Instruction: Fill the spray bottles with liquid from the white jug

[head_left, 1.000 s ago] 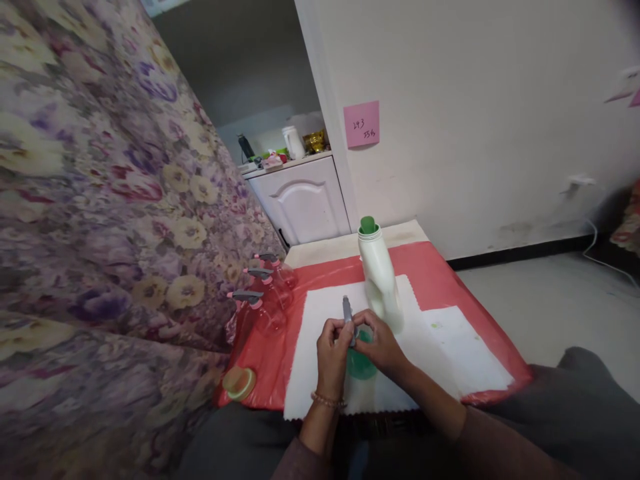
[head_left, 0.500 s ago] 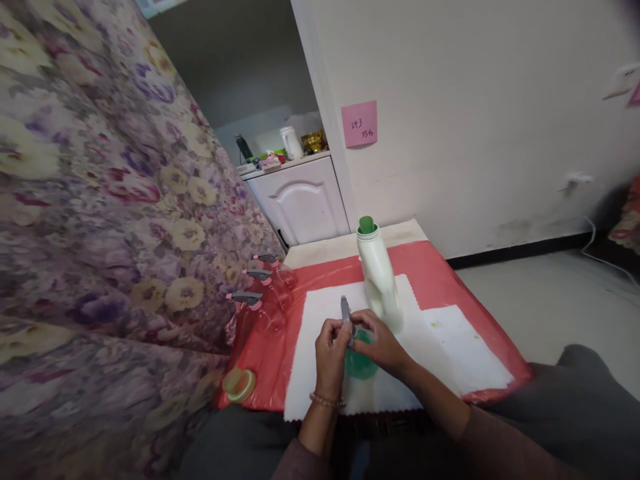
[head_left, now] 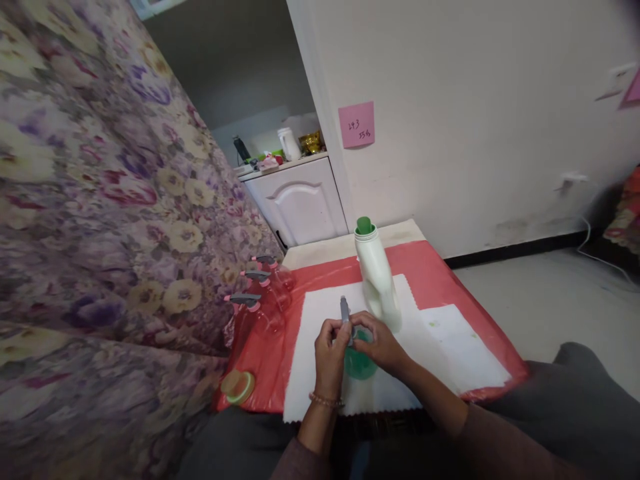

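Note:
A spray bottle [head_left: 359, 366] with green liquid stands on the white cloth [head_left: 316, 320], below my hands. Its grey spray head [head_left: 345, 308] sits between them at the top of the bottle. My left hand [head_left: 329, 360] is closed on the spray head from the left, thumb toward me. On the other side, my right hand [head_left: 387, 348] has its fingers bent around the neck area; its grip looks closed, and the collar is mostly hidden. Right behind my right hand stands a pale green jug [head_left: 376, 270] with a handle and a green piece in its mouth.
Clear spray bottles [head_left: 270, 323] with pink collars and grey triggers line the table's left side. A round yellowish container [head_left: 239, 387] sits at the near left corner. A floral curtain [head_left: 125, 233] borders the left; a white sheet [head_left: 463, 347] lies at right on the red cover [head_left: 445, 280].
The view has shifted very slightly. Both hands keep the same hold on the spray head, with no clear movement of the objects.

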{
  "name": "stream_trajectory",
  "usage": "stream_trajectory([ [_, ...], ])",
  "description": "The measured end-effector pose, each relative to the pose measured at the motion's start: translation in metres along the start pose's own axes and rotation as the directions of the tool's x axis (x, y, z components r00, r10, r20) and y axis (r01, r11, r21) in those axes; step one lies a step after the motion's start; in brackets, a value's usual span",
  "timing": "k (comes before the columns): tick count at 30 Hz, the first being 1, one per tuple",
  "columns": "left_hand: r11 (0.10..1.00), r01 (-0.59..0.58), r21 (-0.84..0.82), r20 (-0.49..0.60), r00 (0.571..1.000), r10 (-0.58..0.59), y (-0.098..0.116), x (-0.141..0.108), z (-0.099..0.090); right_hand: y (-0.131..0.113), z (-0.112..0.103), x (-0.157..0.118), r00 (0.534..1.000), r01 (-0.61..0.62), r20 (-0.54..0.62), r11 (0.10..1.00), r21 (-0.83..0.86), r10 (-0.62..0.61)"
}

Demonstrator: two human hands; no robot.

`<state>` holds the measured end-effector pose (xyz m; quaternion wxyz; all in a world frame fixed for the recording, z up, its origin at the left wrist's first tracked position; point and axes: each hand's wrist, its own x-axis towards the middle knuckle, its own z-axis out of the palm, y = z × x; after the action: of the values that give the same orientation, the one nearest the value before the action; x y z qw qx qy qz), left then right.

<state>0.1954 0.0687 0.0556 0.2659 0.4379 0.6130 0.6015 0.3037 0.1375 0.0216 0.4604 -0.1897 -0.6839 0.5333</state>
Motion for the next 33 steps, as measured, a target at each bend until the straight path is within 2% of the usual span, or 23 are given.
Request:
stream_trajectory([
  [3, 1.000, 0.002, 0.007, 0.004, 1.000, -0.002, 0.001, 0.000, 0.000, 0.002, 0.003, -0.001, 0.992, -0.048, -0.120, 0.998, -0.039, 0.044],
  [5, 1.000, 0.006, 0.014, 0.005, 1.000, -0.006, 0.001, 0.000, 0.000, 0.001, 0.004, -0.001, 0.994, -0.054, -0.097, 0.997, -0.046, 0.050],
  [8, 1.000, 0.007, 0.022, 0.003, 1.000, -0.007, -0.001, 0.001, -0.001, -0.002, 0.002, 0.000, 1.000, -0.013, 0.012, 1.000, -0.009, 0.013],
  [10, 1.000, 0.006, 0.025, 0.001, 1.000, -0.006, -0.001, 0.001, -0.001, -0.003, 0.000, 0.000, 1.000, 0.001, 0.025, 1.000, 0.005, -0.001],
  [15, 1.000, 0.002, 0.020, 0.009, 1.000, -0.002, -0.001, 0.001, 0.000, -0.003, 0.002, -0.001, 0.999, -0.013, -0.049, 0.999, -0.046, 0.011],
  [27, 1.000, -0.020, 0.017, 0.002, 1.000, 0.020, -0.004, 0.001, -0.001, -0.004, 0.009, -0.007, 0.994, -0.034, -0.108, 0.993, -0.112, 0.022],
  [33, 0.997, -0.032, 0.065, -0.032, 0.999, 0.034, -0.015, -0.006, -0.012, -0.004, 0.010, -0.011, 0.986, -0.090, -0.157, 0.979, -0.182, 0.061],
])
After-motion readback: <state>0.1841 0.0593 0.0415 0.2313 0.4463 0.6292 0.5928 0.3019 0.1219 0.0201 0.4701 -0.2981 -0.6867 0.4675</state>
